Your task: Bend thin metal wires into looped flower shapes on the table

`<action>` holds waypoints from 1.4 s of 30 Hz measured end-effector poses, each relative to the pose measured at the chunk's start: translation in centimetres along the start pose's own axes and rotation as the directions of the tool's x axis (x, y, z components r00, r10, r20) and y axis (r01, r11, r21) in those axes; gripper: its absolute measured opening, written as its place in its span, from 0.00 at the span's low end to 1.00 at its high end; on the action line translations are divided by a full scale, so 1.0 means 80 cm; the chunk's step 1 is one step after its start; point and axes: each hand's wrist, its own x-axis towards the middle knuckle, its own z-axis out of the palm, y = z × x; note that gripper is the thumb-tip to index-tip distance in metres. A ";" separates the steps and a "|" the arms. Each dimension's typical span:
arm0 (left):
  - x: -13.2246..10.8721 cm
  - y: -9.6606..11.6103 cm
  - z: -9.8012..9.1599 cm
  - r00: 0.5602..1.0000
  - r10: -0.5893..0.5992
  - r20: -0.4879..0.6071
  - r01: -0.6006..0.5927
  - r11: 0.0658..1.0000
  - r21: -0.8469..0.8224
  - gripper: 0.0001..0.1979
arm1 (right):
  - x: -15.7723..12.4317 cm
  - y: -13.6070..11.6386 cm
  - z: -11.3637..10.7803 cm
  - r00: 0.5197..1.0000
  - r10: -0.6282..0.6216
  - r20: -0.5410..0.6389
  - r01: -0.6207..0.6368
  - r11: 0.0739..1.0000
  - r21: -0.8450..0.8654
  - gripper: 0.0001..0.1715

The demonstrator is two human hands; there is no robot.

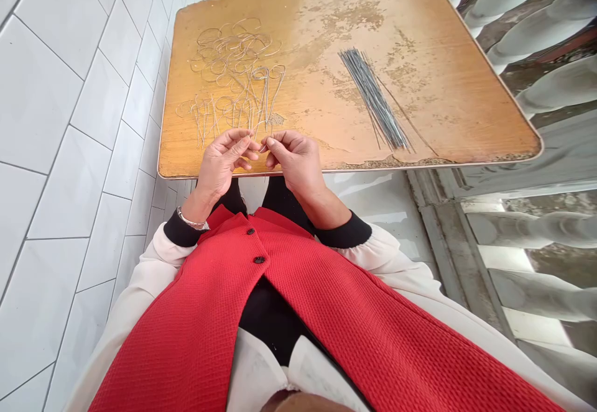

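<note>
From where I stand, with the hands as the middle of the dial and 12 straight ahead of the person, a thin wire (259,124) sits right at the centre, above the near edge of the table (317,120). The left hand (226,157) pinches it between thumb and fingertips, the other fingers curled loosely. The right hand (297,158) grips it the same way, just beside the left, so the wire bridges the two; its full shape is partly hidden by the fingers.

At 12 o'clock, near the fingertips, lie several hooked wires (267,89), with more of the kind round towards 10. Beyond them, at 11, is a tangled heap of loops (237,51). Well apart, at 2 o'clock, a bundle of straight grey rods (375,101) lies slantwise, a few strays at its sides. The tabletop's finish is worn in patches there. A tiled wall (84,120) runs along 9 o'clock; pale balusters (550,33) stand past the table's edge at 2.
</note>
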 end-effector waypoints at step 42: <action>0.011 -0.004 -0.005 0.998 0.021 -0.053 -0.023 0.999 -0.049 0.09 | -0.009 0.002 0.001 0.999 -0.022 0.041 0.021 0.999 0.035 0.18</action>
